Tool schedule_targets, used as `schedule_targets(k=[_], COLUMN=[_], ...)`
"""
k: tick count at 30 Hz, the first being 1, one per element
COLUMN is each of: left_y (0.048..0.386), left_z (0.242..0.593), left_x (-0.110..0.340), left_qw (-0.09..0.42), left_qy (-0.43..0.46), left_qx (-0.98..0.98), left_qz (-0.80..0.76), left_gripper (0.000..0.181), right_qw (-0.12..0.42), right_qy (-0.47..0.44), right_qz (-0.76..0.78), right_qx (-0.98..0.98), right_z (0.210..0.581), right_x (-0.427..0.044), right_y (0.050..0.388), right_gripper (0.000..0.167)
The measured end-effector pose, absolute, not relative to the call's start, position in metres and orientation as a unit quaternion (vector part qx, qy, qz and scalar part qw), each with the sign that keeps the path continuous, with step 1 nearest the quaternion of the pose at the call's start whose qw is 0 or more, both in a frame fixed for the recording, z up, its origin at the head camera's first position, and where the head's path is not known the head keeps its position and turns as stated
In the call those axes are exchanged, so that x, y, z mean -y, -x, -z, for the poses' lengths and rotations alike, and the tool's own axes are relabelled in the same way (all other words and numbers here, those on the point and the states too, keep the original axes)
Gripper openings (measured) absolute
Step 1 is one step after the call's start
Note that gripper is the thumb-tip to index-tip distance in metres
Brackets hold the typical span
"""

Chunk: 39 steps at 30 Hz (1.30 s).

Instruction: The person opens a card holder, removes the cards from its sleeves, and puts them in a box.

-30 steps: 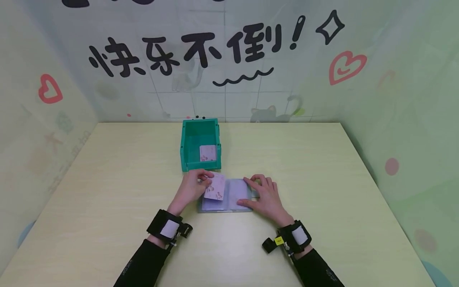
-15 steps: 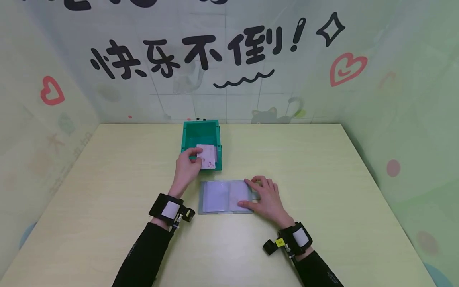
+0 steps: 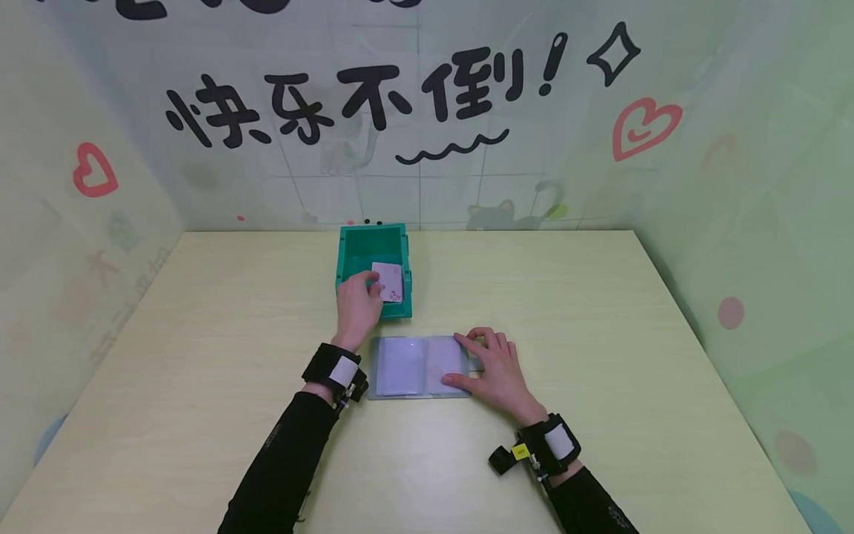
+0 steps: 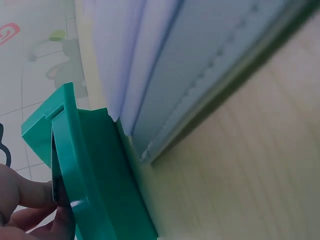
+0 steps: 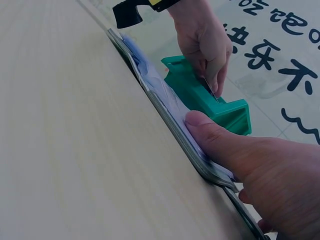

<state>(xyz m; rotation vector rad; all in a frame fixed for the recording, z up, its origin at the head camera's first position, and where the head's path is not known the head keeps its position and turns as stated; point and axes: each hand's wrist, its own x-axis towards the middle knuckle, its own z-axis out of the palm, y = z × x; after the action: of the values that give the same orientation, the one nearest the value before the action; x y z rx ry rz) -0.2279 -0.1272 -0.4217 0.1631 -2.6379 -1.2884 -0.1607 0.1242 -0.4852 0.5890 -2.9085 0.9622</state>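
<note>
My left hand [image 3: 359, 305] reaches over the near left side of a green bin [image 3: 373, 241]. Its thumb and fingers pinch a small pink patterned card [image 3: 391, 280], which stands tilted inside the bin's near part. In the left wrist view only the thin dark edge of the card [image 4: 55, 170] shows between the fingertips. An open card album [image 3: 400, 365] with clear lilac-tinted sleeves lies flat in front of the bin. My right hand [image 3: 492, 369] rests at its right side, with the thumb [image 5: 200, 125] pressing on the right page and the index fingertip by the top corner.
The bin stands near the back of a pale wooden table [image 3: 587, 334], just behind the album. A strap tab [image 3: 475, 363] sticks out at the album's right edge. Printed panels [image 3: 293, 185] enclose the table at the back and both sides.
My left hand has carried the card up from over the album's left page to the bin and lowered it inside. My right hand stays in place on the album.
</note>
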Motion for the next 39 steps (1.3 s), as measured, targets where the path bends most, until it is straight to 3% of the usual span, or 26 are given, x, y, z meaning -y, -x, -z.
schedule_targets(k=[6, 18, 31, 39], left_y=[0.232, 0.230, 0.226, 0.205], left_z=[0.424, 0.427, 0.421, 0.424], left_x=[0.126, 0.122, 0.118, 0.115], left_qw=[0.110, 0.041, -0.017, 0.059], left_qy=[-0.061, -0.029, -0.027, 0.010], left_qx=[0.895, 0.937, 0.959, 0.952], left_qz=[0.427, 0.345, 0.281, 0.300], left_gripper=[0.028, 0.024, 0.037, 0.032], right_qw=[0.014, 0.012, 0.009, -0.025], right_qy=[-0.189, -0.189, -0.189, -0.176], right_qz=[-0.307, -0.309, -0.307, -0.295], right_qx=[0.933, 0.932, 0.933, 0.939], right_z=[0.487, 0.486, 0.482, 0.477], right_x=[-0.124, -0.123, -0.122, -0.120], right_y=[0.159, 0.156, 0.154, 0.155], right_gripper=[0.075, 0.074, 0.076, 0.078])
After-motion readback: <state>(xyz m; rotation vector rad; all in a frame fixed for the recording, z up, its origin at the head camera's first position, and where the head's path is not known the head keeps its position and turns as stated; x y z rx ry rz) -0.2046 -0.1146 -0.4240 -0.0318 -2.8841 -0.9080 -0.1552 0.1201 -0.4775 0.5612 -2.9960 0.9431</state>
